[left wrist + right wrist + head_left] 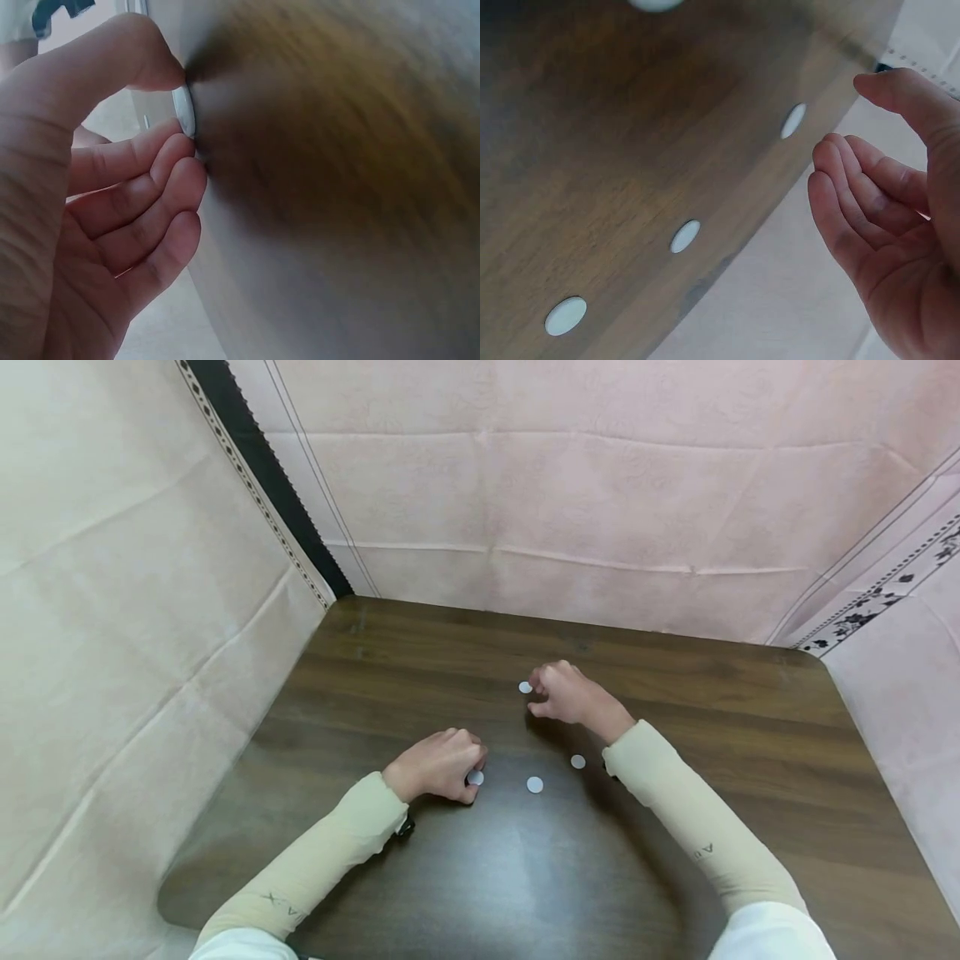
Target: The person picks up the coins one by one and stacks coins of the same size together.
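Small white round discs lie flat on a dark wooden table (360,710). My left hand (438,764) is low over the tabletop, pinching one white disc (184,111) by its edges between thumb and fingertips. My right hand (570,693) hovers farther back, beside another disc (525,687). In the right wrist view its fingers are gently bent, the thumb stands apart from them, and nothing lies between. Two more discs rest between the hands, one near the middle (535,785) and one close to the right wrist (578,762).
Pale creased cloth hangs behind the table (585,510) and at its left side (135,635). At the right is cloth with a dark floral border (862,614). The table's rounded back corners show. Both forearms wear pale sleeves, casting shadows on the wood.
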Available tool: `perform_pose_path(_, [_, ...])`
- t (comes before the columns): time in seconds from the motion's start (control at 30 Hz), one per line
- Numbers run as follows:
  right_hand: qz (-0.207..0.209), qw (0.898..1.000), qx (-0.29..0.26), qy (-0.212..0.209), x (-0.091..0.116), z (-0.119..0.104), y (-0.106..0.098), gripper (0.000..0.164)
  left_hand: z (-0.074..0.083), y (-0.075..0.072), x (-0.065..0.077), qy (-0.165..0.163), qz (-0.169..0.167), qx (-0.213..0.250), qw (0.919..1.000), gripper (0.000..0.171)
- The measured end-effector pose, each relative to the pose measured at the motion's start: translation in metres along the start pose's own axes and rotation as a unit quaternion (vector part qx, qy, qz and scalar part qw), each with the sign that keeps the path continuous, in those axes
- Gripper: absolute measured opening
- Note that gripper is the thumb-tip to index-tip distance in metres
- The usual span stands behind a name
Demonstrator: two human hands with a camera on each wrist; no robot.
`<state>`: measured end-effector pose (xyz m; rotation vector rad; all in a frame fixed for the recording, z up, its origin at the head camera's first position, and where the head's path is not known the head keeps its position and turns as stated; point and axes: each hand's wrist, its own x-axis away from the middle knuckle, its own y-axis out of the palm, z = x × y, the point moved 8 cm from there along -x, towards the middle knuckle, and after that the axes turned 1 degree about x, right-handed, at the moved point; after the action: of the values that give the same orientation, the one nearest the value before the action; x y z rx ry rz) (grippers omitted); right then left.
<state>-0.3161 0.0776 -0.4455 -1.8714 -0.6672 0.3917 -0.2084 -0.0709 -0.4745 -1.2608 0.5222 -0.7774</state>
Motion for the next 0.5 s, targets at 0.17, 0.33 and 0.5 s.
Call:
perform_pose_path(0.17, [-0.018, 1.000, 0.010, 0.021, -0.017, 0.015, 0.003, 0.033, -0.001, 0.001, 0.000, -0.003, -0.005, 0.002, 1.0000, 0.012])
perform_pose_path(0.33, [-0.022, 0.999, 0.021, 0.011, -0.029, 0.023, 0.005, 0.029, -0.002, 0.002, 0.000, -0.005, -0.004, 0.005, 1.0000, 0.011])
perform_pose_path(0.5, [-0.036, 0.999, 0.016, 0.010, -0.038, 0.029, 0.009, 0.029, -0.003, 0.002, -0.001, -0.007, -0.007, 0.011, 0.9999, 0.012])
